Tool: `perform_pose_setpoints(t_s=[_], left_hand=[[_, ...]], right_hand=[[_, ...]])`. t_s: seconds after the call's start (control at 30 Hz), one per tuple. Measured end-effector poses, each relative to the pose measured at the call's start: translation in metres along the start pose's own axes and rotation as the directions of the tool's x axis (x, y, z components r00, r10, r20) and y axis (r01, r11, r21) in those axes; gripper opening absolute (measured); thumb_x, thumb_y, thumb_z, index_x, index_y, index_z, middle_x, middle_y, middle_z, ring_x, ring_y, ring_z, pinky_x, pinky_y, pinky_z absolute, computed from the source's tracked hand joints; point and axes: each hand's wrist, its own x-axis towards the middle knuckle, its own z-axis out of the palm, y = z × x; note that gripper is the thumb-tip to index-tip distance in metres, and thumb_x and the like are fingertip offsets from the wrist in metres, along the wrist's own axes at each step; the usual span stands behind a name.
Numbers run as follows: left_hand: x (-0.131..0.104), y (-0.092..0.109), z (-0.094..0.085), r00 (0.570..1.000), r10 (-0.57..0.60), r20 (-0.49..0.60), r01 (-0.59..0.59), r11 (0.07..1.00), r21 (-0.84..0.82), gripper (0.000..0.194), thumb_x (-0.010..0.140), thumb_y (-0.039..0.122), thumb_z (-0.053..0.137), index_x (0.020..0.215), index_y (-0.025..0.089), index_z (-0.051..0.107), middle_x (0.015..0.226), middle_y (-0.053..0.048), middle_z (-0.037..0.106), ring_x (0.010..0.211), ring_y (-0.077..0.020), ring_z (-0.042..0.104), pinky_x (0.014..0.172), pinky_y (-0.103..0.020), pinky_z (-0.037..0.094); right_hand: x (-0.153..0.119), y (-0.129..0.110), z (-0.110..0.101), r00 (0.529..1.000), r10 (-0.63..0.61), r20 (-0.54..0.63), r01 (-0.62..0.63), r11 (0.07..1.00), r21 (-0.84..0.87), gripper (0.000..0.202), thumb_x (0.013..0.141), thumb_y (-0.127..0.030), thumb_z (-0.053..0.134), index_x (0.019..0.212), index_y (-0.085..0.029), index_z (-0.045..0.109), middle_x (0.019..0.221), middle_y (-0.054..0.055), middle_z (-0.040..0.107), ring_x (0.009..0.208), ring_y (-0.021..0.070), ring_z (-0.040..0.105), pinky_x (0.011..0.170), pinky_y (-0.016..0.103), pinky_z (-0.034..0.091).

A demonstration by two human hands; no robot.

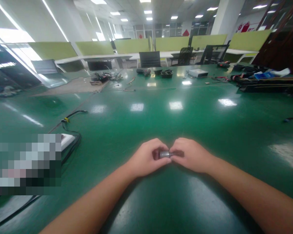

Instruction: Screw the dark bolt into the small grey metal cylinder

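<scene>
Both hands meet low in the middle of the view, over the green tabletop (127, 130). Between them is a small silver metal cylinder (164, 154) with a narrower end pointing right; its exact kind cannot be made out. My left hand (147, 157) is closed round the wider part, thumb in front and fingers behind. My right hand (191, 154) is closed too, with its thumb and fingers pinching the narrow end. The fingers hide parts of the cylinder at both sides.
At the left lie black cables (73, 152) beside a white-ended object (67, 140), mostly blurred out. Tangled electronic parts (107, 76), a silver box (197, 73) and dark long pieces (271, 84) are along the far side. Chairs and green partitions stand beyond.
</scene>
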Motion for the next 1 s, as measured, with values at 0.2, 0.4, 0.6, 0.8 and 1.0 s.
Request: perform_pose_setpoints(t_s=[0.2,0.4,0.6,0.8,1.0], left_hand=[[0.0,-0.0017,0.0002,1.0,0.017,-0.004,-0.017,0.999,0.032,0.019,0.084,0.027,0.073,0.101,0.019,0.071,0.088,-0.002,0.062,0.071,-0.0128,0.056,0.065,-0.024,0.044],[0.0,-0.0004,0.0014,0.999,-0.045,-0.006,0.046,0.998,0.052,0.021,0.079,0.027,0.077,0.097,0.018,0.071,0.083,-0.001,0.063,0.069,-0.0132,0.057,0.063,-0.025,0.044],[0.0001,-0.0009,0.0023,0.998,-0.067,-0.007,0.067,0.998,0.019,0.022,0.08,0.029,0.076,0.096,0.016,0.069,0.083,-0.001,0.063,0.069,-0.014,0.059,0.062,-0.025,0.045],[0.0001,-0.0018,0.0026,0.998,-0.063,-0.001,0.063,0.998,0.01,0.023,0.08,0.03,0.076,0.096,0.016,0.069,0.082,-0.001,0.062,0.068,-0.0134,0.058,0.062,-0.024,0.044],[-0.0006,-0.004,0.0036,0.998,-0.069,0.002,0.069,0.998,-0.01,0.024,0.08,0.03,0.076,0.097,0.016,0.068,0.082,-0.001,0.062,0.066,-0.0128,0.057,0.061,-0.024,0.044]], right_hand=[[-0.0038,-0.0008,-0.0022,1.0,-0.002,-0.008,0.002,0.999,0.032,0.012,0.085,-0.022,0.072,0.096,-0.021,0.074,0.089,0.002,0.071,0.086,0.0173,0.061,0.077,0.029,0.045],[-0.0032,-0.0028,-0.0015,1.0,0.013,-0.019,-0.012,0.999,0.042,0.007,0.083,-0.019,0.073,0.089,-0.021,0.072,0.083,0.001,0.068,0.081,0.0164,0.059,0.072,0.028,0.043],[-0.005,-0.0021,-0.0014,0.999,0.001,-0.033,0.001,0.999,0.046,0.009,0.083,-0.017,0.072,0.091,-0.021,0.071,0.085,0.001,0.068,0.082,0.0163,0.058,0.073,0.029,0.042],[-0.0044,-0.0015,-0.0003,0.999,-0.012,-0.036,0.014,0.998,0.055,0.009,0.083,-0.015,0.071,0.09,-0.02,0.07,0.083,0.001,0.067,0.081,0.0165,0.057,0.072,0.029,0.041],[-0.0038,-0.0027,-0.0021,0.999,-0.016,-0.029,0.017,0.999,0.039,0.007,0.083,-0.016,0.072,0.089,-0.02,0.071,0.082,0.002,0.068,0.081,0.0179,0.058,0.073,0.031,0.041]])
